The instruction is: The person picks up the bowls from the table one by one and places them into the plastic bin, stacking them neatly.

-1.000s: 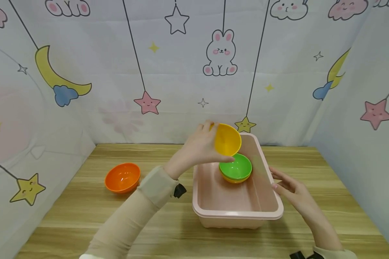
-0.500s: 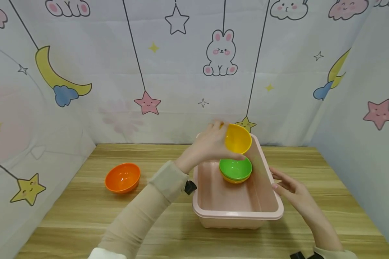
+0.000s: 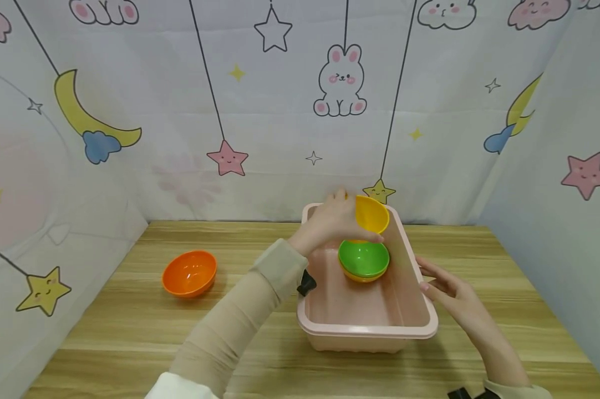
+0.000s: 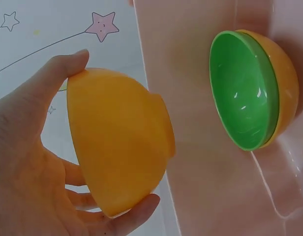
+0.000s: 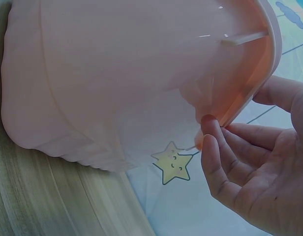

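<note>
Left hand [image 3: 337, 219] has nudged the yellow bowl [image 3: 372, 215] toward 3 o'clock, fingers gripping it at the pink bin [image 3: 367, 331]'s 1 o'clock end; right hand [image 3: 458, 296] holds the 3 o'clock side. Looks mid-loading, so probably lower it near the green bowl [image 3: 364, 258].

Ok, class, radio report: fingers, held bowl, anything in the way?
Left fingers gripping tilted yellow bowl near pink bin. Right fingers touching bin. Green bowl inside; nothing apparently blocking.
</note>
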Available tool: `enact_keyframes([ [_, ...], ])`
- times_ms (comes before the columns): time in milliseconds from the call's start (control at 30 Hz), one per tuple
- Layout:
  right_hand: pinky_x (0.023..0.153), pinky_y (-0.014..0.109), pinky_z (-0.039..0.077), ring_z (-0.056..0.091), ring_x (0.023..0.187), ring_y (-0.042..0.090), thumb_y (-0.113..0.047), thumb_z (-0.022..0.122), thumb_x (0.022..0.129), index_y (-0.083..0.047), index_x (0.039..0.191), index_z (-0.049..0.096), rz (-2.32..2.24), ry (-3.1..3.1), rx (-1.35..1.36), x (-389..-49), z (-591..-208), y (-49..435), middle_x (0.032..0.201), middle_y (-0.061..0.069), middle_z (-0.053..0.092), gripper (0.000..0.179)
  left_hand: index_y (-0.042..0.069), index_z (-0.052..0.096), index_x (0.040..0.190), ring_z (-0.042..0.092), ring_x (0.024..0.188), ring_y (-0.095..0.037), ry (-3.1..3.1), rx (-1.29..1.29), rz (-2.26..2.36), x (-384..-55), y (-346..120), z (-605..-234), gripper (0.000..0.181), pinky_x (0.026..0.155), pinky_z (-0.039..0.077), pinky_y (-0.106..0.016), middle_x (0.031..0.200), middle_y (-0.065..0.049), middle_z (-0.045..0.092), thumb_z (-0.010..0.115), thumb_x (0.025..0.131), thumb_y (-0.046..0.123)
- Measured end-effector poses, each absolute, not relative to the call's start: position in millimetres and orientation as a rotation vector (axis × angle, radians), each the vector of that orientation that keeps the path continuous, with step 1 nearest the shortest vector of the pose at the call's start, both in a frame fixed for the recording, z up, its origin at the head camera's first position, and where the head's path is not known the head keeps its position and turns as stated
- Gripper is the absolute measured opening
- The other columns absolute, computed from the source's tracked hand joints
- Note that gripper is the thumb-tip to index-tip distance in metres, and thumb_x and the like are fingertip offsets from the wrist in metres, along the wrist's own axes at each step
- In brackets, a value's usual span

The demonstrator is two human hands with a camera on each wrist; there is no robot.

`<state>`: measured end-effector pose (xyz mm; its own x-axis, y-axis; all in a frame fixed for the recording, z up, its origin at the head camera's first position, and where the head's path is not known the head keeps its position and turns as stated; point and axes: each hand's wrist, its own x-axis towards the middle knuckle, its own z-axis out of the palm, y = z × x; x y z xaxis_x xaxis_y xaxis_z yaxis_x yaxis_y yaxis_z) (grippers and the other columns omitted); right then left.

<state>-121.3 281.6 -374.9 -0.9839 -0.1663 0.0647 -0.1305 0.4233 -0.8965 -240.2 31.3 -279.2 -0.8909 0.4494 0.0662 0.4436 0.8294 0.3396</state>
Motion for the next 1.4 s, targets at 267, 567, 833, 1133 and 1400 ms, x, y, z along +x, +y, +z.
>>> enact_keyframes([
  [267, 0.085, 0.016, 0.05, 0.059, 0.104, -0.006, -0.025, 0.052, 0.099, -0.015, 0.149, 0.036, -1.647, 2.629, -0.286, -121, -375, 282, 0.13, -0.011, 0.054, 0.053, 0.007, 0.05, 0.128, 0.05, 0.094, -0.018, 2.911, 0.738, 0.586, -249, 40, -288, 0.089, 0.079, 0.049, -0.029, 0.114, -0.008, 0.046, 0.073, 0.068, 0.067],
  [567, 0.085, 0.016, 0.05, 0.059, 0.105, -0.007, -0.025, 0.052, 0.099, -0.015, 0.149, 0.036, -1.65, 2.627, -0.291, -122, -376, 282, 0.131, -0.011, 0.054, 0.053, 0.007, 0.05, 0.132, 0.051, 0.103, -0.022, 2.914, 0.676, 0.461, -254, 53, -297, 0.092, 0.087, 0.053, -0.034, 0.121, -0.008, 0.046, 0.07, 0.068, 0.07],
  [833, 0.085, 0.015, 0.049, 0.059, 0.105, -0.007, -0.024, 0.052, 0.099, -0.014, 0.149, 0.036, -1.65, 2.626, -0.297, -121, -375, 281, 0.134, -0.001, 0.054, 0.053, 0.009, 0.049, 0.136, 0.05, 0.117, -0.028, 2.866, 0.576, 0.439, -259, 60, -312, 0.093, 0.092, 0.052, -0.037, 0.145, -0.015, 0.035, 0.069, 0.068, 0.071],
  [1133, 0.085, 0.016, 0.049, 0.058, 0.105, -0.008, -0.025, 0.053, 0.099, -0.014, 0.149, 0.035, -1.638, 2.627, -0.289, -121, -375, 280, 0.131, -0.006, 0.054, 0.054, 0.003, 0.038, 0.143, 0.05, 0.114, -0.028, 2.851, 0.557, 0.355, -262, 62, -322, 0.105, 0.093, 0.051, -0.034, 0.142, -0.015, 0.037, 0.067, 0.07, 0.072],
  [1400, 0.085, 0.016, 0.049, 0.058, 0.105, -0.008, -0.027, 0.052, 0.099, -0.017, 0.15, 0.035, -1.637, 2.62, -0.261, -121, -375, 282, 0.134, -0.006, 0.054, 0.054, 0.004, 0.041, 0.141, 0.055, 0.091, -0.02, 2.838, 0.583, 0.309, -263, 64, -330, 0.103, 0.078, 0.052, -0.027, 0.132, -0.013, 0.039, 0.067, 0.069, 0.073],
])
